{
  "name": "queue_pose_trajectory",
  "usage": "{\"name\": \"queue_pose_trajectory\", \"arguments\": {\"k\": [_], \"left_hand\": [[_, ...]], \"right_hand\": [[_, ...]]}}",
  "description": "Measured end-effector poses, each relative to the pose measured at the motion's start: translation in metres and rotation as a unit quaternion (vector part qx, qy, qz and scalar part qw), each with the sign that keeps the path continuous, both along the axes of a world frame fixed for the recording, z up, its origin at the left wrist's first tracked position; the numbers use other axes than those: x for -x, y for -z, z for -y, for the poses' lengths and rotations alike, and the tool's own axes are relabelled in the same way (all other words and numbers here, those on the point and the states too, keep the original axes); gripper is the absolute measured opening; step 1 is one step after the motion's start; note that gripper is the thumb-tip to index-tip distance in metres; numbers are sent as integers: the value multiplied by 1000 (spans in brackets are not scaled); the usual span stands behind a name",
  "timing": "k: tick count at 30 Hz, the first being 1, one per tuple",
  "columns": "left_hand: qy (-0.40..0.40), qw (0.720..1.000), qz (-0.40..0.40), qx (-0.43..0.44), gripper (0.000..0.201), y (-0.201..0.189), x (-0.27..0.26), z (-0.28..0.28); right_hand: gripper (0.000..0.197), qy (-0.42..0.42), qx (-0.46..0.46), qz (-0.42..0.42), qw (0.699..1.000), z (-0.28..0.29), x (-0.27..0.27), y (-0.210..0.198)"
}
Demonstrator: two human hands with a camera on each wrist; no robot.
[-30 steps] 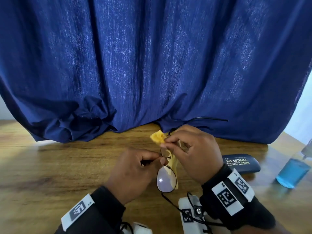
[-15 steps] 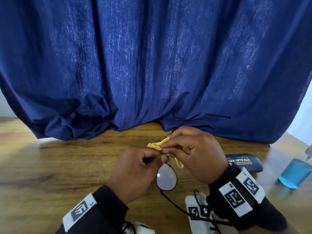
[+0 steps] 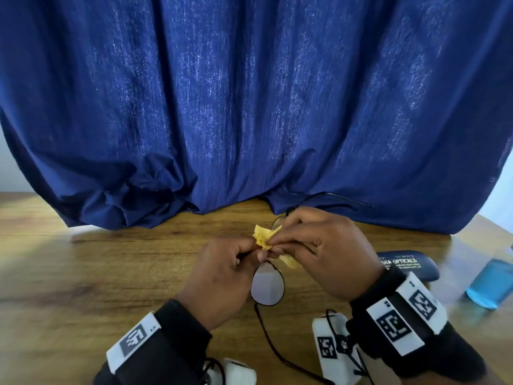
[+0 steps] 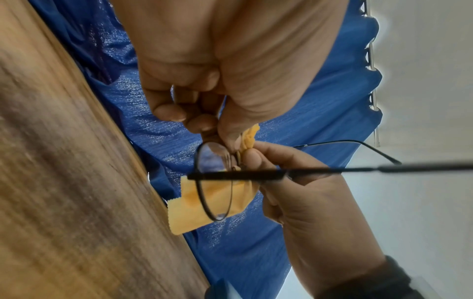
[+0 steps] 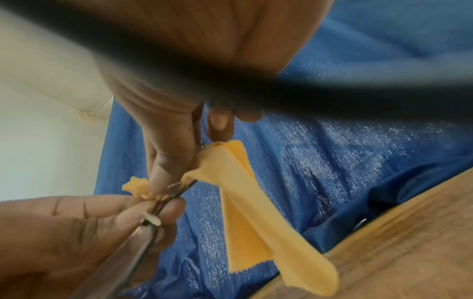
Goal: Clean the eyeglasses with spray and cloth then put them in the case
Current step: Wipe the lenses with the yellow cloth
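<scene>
- Landmark: eyeglasses (image 3: 268,284), held in the air over the wooden table (image 3: 83,287), between both hands.
- Nearest: the free lens faces up at the camera, uncovered; one temple runs down toward the person.
- Left hand (image 3: 222,276): just left of the glasses, fingers curled, pinching the frame near the bridge. It steadies the frame.
- Right hand (image 3: 324,251): just right of the glasses, thumb and fingers clamped on the yellow cloth (image 3: 263,237), which wraps the far lens. The tail hangs loose in the right wrist view.
- Hands are together, fingertips touching at the bridge.
- Change over the last second: the cloth's upper end has dropped from standing up to bunched low between the fingertips. The right hand has shifted slightly. The grip on the frame is unchanged.
- Judgement: rubbing stroke on the far lens is in progress. The near lens probably comes next, then the case.
- Right of the glasses, on the table: dark case (image 3: 408,266), closed. It needs opening before stowing.
- Further right: spray bottle (image 3: 491,284) with blue liquid, well apart from the hands.
- Beyond the glasses: blue curtain (image 3: 249,107).
</scene>
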State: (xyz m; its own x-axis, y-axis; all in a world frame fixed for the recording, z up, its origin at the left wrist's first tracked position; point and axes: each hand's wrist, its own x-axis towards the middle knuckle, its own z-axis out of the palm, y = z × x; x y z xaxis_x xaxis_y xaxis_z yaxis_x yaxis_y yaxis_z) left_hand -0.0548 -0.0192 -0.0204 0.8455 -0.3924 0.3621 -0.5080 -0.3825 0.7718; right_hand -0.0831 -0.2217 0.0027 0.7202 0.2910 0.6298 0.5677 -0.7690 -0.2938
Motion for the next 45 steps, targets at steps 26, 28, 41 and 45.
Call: {"name": "queue_pose_trajectory", "arguments": {"k": [26,28,41,45], "left_hand": [[26,999,19,13,27,-3,4,-1],[26,999,3,25,27,-3,5,0],[40,982,-130,133,18,-4,11,8],[19,975,-147,164,13,-5,9,6]], "right_hand": [[15,109,-50,105,987,-3,2,0],[16,119,-60,105,985,0,-1,2],[11,36,-82,38,995,-10,-2,5],[8,91,-117,104,983,-7,3,-3]]}}
